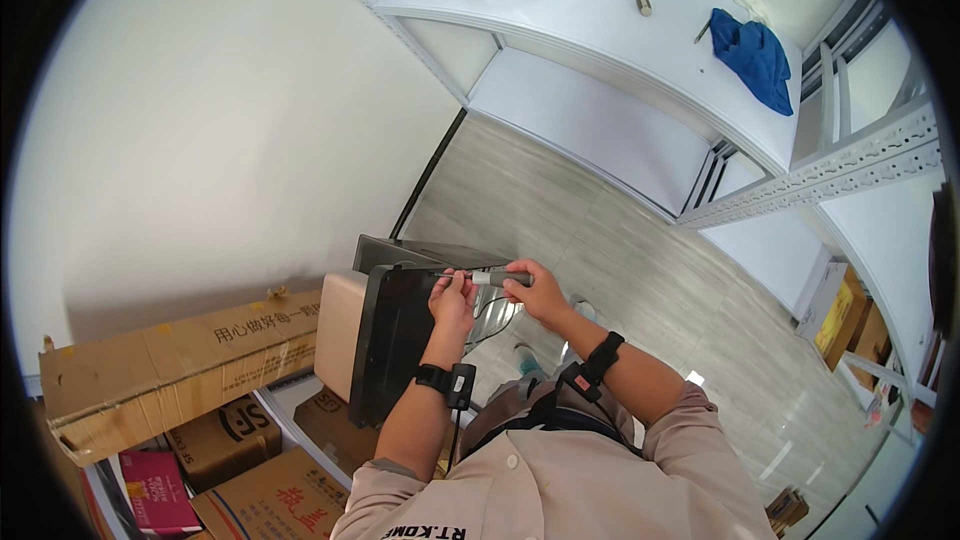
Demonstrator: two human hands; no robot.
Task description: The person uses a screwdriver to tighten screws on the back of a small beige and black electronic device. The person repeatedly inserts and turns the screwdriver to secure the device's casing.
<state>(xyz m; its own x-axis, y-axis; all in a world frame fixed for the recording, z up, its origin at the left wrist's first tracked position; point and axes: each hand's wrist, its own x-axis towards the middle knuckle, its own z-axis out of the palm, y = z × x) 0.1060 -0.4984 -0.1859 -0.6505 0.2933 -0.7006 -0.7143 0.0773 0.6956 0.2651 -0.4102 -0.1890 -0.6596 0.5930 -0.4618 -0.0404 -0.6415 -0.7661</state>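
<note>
Head view: a screwdriver (497, 279) lies across the upper right edge of a black-and-pale appliance (392, 345), beside the left wall
Right grip (538, 292): closed round the screwdriver's grey handle
Left grip (453, 302): narrow, fingers bunched at the shaft end; cannot tell exactly what they pinch
Screwdriver work: seems under way, black face still in place; no count of what is done or left
Hidden: driver tip, behind left fingers; appliance's far side
</note>
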